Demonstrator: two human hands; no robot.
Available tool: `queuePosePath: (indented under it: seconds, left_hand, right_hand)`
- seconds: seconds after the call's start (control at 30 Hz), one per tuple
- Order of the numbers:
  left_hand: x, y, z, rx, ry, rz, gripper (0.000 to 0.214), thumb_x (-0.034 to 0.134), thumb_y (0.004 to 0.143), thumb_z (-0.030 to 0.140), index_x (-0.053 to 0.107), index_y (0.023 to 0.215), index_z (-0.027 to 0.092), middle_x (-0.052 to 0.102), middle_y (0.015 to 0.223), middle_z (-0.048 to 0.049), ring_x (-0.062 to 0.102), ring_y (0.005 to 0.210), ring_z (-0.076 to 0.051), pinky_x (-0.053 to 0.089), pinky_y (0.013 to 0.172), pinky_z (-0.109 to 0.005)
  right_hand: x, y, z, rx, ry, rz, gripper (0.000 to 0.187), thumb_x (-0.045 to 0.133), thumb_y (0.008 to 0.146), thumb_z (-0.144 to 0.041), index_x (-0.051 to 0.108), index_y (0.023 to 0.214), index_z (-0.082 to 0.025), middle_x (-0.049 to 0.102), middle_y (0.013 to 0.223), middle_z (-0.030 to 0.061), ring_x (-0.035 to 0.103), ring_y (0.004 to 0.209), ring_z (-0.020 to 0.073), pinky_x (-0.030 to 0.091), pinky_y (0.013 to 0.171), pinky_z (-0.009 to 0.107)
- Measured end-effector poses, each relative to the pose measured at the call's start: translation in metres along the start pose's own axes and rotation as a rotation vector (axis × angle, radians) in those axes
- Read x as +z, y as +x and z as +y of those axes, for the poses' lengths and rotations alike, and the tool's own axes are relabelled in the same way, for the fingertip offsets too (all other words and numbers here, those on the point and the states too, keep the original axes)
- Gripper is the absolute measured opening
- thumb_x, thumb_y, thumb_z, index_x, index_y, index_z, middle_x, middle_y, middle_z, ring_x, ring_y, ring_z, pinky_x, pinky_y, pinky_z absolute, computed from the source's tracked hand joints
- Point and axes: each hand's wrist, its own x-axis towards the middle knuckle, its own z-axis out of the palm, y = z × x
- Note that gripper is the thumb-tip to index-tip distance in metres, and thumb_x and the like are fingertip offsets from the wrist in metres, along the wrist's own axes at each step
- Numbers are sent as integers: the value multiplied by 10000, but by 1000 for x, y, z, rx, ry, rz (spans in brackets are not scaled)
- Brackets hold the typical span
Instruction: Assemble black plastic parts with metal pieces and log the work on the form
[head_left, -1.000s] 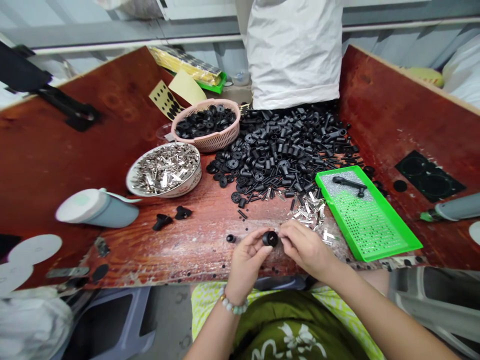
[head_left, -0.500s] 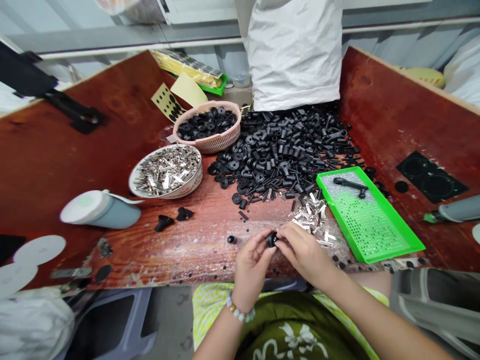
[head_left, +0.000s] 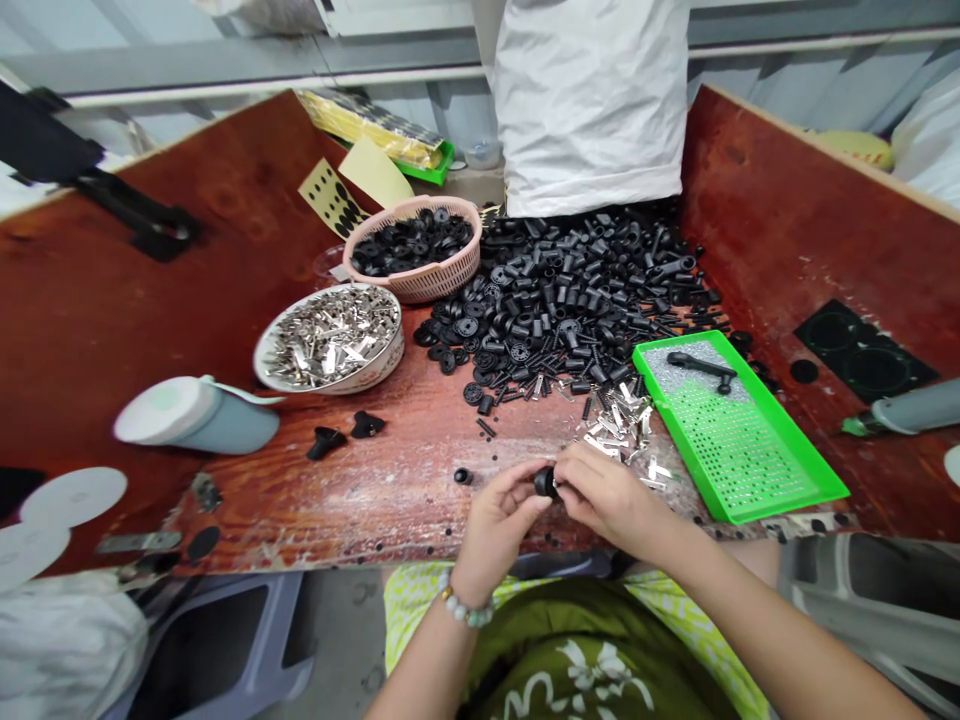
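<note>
Left hand and right hand both pinch black cap at bench front edge, 6 o'clock from black pile. Possibly pressing clip in; keep cap square, push straight.

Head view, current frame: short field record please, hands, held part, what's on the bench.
left hand: fingertips pinch a small black round part
right hand: fingers on the same part, from the other side
bench: worn red-brown board
black parts pile: loose, beyond the hands
metal clips: loose scatter just past the right hand
bowl: holds silvery metal pieces
pink basket: holds black round parts
green tray: perforated, one black handle-like piece at its far end
white sack: stands behind the pile
</note>
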Motion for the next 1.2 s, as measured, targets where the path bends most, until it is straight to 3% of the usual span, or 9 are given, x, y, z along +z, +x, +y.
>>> queuePosePath:
  seconds: [0.47,0.8,0.97,1.03,1.13,1.2]
  left_hand:
    - [6,-2,4,-43,-8,73,332,724,640,165,654,965,170,691,841,-34,638,815,-171,516,765,-267]
    - [8,-1,-2,10,-22,-2,309,675,701,146,621,1002,185,667,1044,-56,611,957,-168,471,868,-265]
    - [7,-10,1,9,55,-52,365,628,755,169,551,1111,186,633,1099,-88,606,972,-187,486,836,-287]
    - [-2,-20,6,102,239,36,364,599,784,186,528,1140,203,610,1115,-90,606,953,-189,490,820,-302]
    - [-27,-32,13,325,631,414,273,587,795,216,547,1066,214,598,1026,-66,596,882,-182,477,808,-333]
    - [-46,-34,14,354,854,567,285,603,783,229,536,1059,213,584,1015,-61,567,926,-200,447,848,-366]
  right_hand:
    - [2,-3,1,51,15,11,116,422,839,-84,470,877,-182,519,855,59,483,821,175,442,723,310]
    - [11,-5,3,54,-41,99,147,424,770,-52,435,817,-191,490,790,41,468,771,176,425,676,301]
    - [8,-5,4,48,-53,92,153,429,754,-44,432,804,-190,479,776,38,470,755,172,423,662,292]
    - [3,-5,5,45,-46,103,149,429,764,-49,433,809,-190,478,776,35,472,751,168,420,661,288]
    - [-4,-2,7,15,-29,113,149,438,777,-49,435,826,-190,484,789,34,477,752,161,411,668,282]
    - [-5,3,7,-5,-2,101,155,450,779,-45,434,841,-187,482,799,34,475,755,156,404,675,277]
